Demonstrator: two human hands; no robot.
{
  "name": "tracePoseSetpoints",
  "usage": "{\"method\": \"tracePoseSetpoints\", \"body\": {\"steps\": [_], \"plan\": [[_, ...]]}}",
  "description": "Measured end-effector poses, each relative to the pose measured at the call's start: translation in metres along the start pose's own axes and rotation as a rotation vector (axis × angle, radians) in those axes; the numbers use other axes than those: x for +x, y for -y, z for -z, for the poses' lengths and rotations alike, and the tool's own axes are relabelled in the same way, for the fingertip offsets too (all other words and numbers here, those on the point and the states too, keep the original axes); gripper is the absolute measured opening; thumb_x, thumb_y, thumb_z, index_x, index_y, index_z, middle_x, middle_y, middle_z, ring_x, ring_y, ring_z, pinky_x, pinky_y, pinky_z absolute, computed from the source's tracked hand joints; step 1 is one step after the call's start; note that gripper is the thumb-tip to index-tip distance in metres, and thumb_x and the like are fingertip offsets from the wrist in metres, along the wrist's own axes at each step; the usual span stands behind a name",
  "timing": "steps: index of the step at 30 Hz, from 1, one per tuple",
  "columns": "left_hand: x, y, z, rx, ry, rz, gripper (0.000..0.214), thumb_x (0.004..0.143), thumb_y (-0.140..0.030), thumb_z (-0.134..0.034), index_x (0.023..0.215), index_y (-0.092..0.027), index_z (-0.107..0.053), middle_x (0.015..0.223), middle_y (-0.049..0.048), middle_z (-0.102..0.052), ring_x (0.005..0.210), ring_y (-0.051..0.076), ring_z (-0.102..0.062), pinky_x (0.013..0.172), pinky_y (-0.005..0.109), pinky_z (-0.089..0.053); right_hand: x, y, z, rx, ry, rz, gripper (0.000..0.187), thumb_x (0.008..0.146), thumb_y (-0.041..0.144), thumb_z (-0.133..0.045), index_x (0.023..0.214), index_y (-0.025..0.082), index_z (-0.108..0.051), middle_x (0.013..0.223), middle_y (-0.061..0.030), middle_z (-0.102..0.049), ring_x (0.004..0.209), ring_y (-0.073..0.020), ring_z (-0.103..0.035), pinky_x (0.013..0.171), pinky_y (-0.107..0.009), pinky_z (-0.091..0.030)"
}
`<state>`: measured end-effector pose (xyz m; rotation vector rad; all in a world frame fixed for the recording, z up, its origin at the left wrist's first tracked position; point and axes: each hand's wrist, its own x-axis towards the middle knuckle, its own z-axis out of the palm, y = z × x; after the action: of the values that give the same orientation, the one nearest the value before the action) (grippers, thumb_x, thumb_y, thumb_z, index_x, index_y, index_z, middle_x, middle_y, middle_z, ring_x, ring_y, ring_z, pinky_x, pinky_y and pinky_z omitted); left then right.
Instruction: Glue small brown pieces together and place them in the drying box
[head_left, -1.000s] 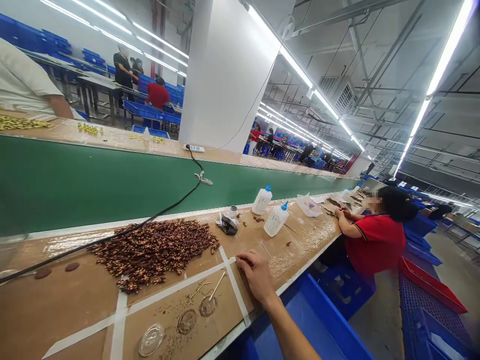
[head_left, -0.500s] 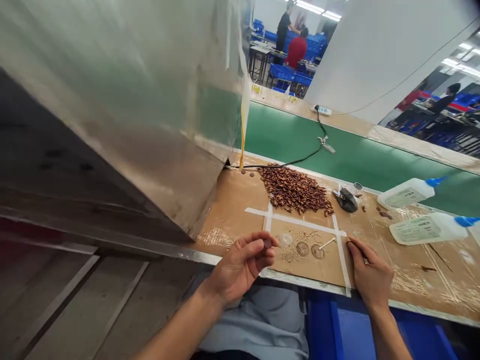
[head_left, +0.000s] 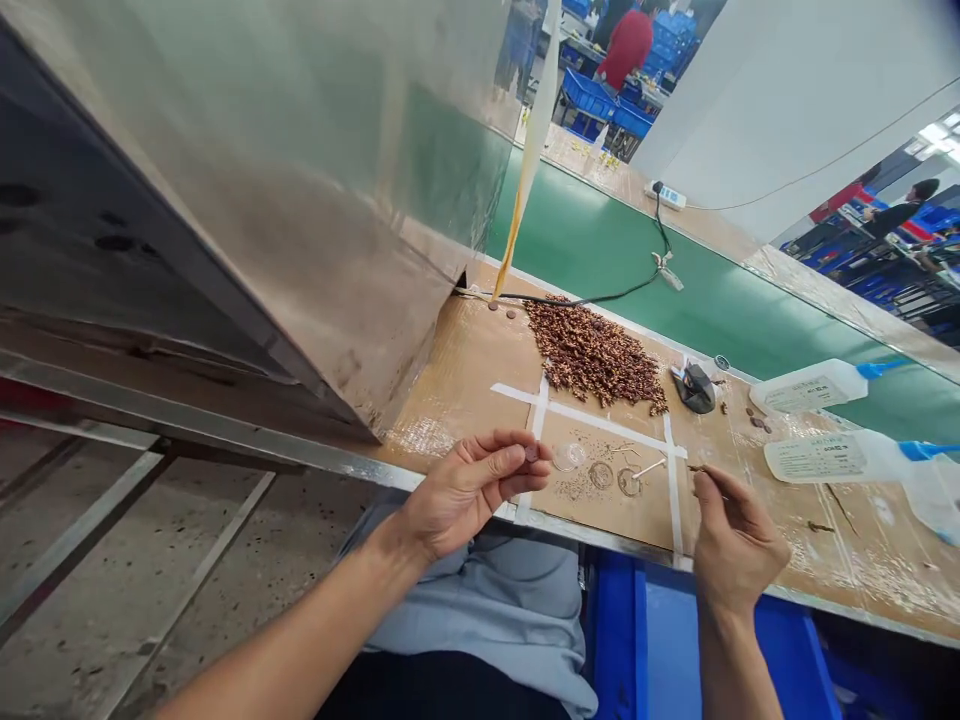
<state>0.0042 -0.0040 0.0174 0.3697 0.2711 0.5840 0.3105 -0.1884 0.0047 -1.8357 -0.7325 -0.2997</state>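
Note:
My left hand is closed over the near edge of the bench, pinching a small dark brown disc between thumb and fingers. To the right of the white tape, my right hand has thumb and forefinger pressed together on a small, thin dark piece; its kind is too small to make out. Between the hands, a taped-off patch of brown paper carries a clear round dish, two ring-shaped pieces, a white stick and scattered dark crumbs. Behind the patch lies a heap of small brown pieces.
Two white bottles with blue nozzles lie at the right. A black crumpled item and several dark discs are nearby. A large metal housing fills the left; a black cable crosses behind the heap.
The camera view has tilted and shifted, so the bench appears a little higher. Both hands keep their pinches; a thin dark tip shows more plainly at my right fingertips.

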Motion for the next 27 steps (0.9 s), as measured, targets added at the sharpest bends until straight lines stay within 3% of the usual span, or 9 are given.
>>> {"method": "tracePoseSetpoints", "body": {"steps": [4,8,12,17,27], "plan": [[0.004,0.002,0.006,0.04,-0.014,-0.037,0.026,0.089,-0.025,-0.107,0.111,-0.016,-0.095,0.11,0.007,-0.092,0.089,0.015,-0.086,0.09,0.024,-0.071,-0.022,0.059,-0.017,0.09,0.234,0.065,0.033,0.102,0.052,-0.091,0.118,0.024,-0.09,0.117,-0.0092,-0.088,0.105,-0.0293,-0.083,0.103,-0.049,-0.069],[0.005,0.005,0.012,0.076,-0.027,-0.073,0.025,0.091,-0.024,-0.104,0.112,-0.015,-0.095,0.113,0.008,-0.092,0.093,0.016,-0.086,0.094,0.025,-0.07,-0.032,0.09,-0.037,0.075,0.393,0.183,0.018,0.108,0.043,-0.086,0.115,0.027,-0.091,0.113,-0.0065,-0.089,0.106,-0.0275,-0.084,0.101,-0.045,-0.068],[0.004,0.008,0.013,0.087,-0.005,-0.096,0.023,0.093,-0.024,-0.102,0.114,-0.016,-0.095,0.12,0.0095,-0.092,0.095,0.018,-0.087,0.096,0.029,-0.071,-0.034,0.099,-0.048,0.006,0.442,0.271,0.014,0.112,0.037,-0.081,0.116,0.028,-0.091,0.113,-0.0048,-0.089,0.108,-0.0259,-0.084,0.099,-0.041,-0.066],[0.005,0.009,0.012,0.096,0.038,-0.091,0.022,0.095,-0.023,-0.1,0.115,-0.016,-0.095,0.113,0.0101,-0.092,0.096,0.018,-0.086,0.095,0.027,-0.07,-0.037,0.102,-0.057,-0.038,0.423,0.355,0.013,0.113,0.034,-0.081,0.115,0.026,-0.091,0.109,-0.0037,-0.089,0.098,-0.0227,-0.084,0.09,-0.035,-0.067],[0.004,0.01,0.015,0.078,0.06,-0.076,0.021,0.096,-0.022,-0.099,0.116,-0.016,-0.095,0.11,0.0086,-0.092,0.097,0.017,-0.087,0.097,0.027,-0.07,-0.042,0.103,-0.061,-0.065,0.423,0.432,0.011,0.114,0.028,-0.08,0.117,0.026,-0.09,0.11,-0.0028,-0.088,0.094,-0.0202,-0.083,0.091,-0.033,-0.065]]}}
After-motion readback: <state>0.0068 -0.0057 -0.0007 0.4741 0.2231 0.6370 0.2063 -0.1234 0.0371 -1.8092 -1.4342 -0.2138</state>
